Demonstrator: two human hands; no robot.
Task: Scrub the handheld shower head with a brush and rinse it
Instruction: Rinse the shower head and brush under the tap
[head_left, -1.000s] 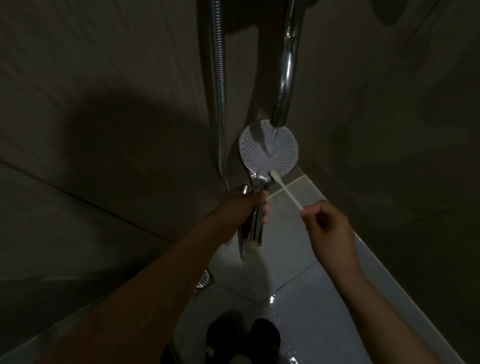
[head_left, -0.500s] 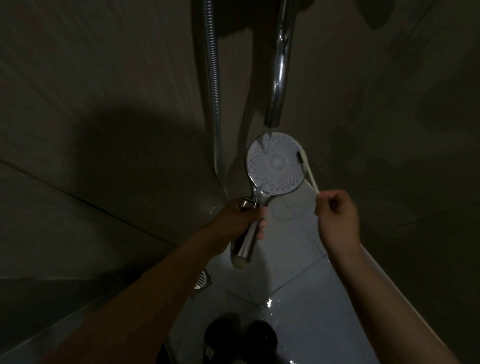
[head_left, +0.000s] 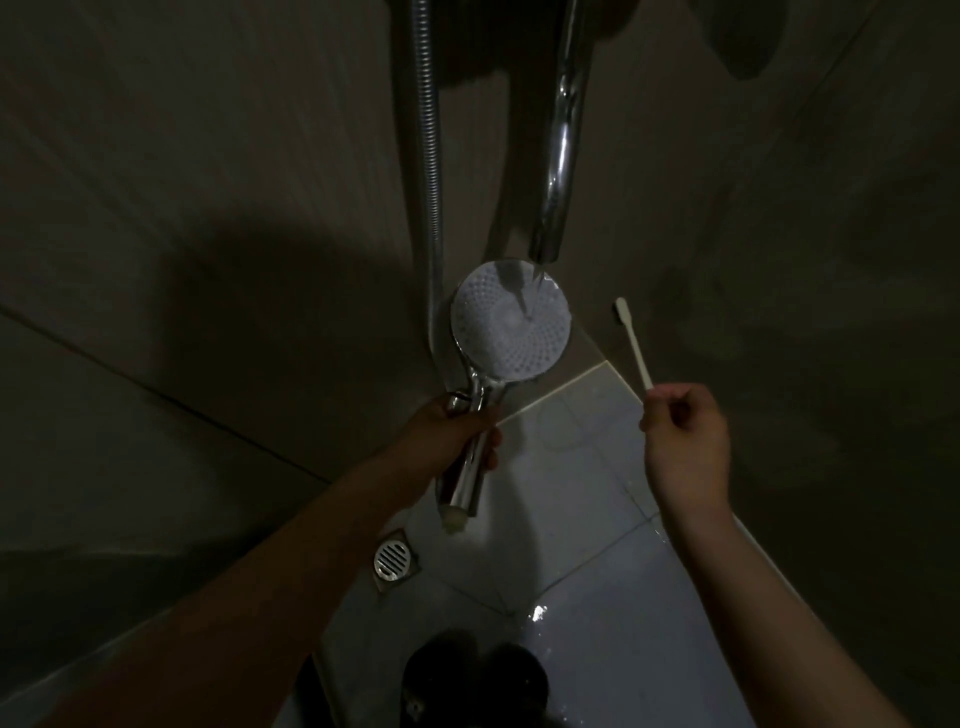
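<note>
Shower head (head_left: 511, 322) — head view. It is held in the air over the far corner of the floor (head_left: 597, 519), directly beneath the spout (head_left: 558, 156), with its nozzle face turned toward the camera. A thin stream (head_left: 525, 304) from the spout strikes the upper part of the face. Left hand (head_left: 457, 431) is wrapped round the chrome handle (head_left: 465, 483) just below the face. Right hand (head_left: 685, 441) pinches the tail of the brush (head_left: 634, 343) in curled fingers, working end up.

Change: one second ago the brush tip lay on the lower edge of the face, and half a second ago it stood at the right rim. Now the brush is apart from the head, off to its right. Likely reading — scrubbing has paused or ended and rinsing is in hand.

Containers: none visible. The drain (head_left: 393, 558), near the floor's left edge, is the only receptacle, and its contents cannot be made out. Hose (head_left: 428, 182) hangs left of the spout.
</note>
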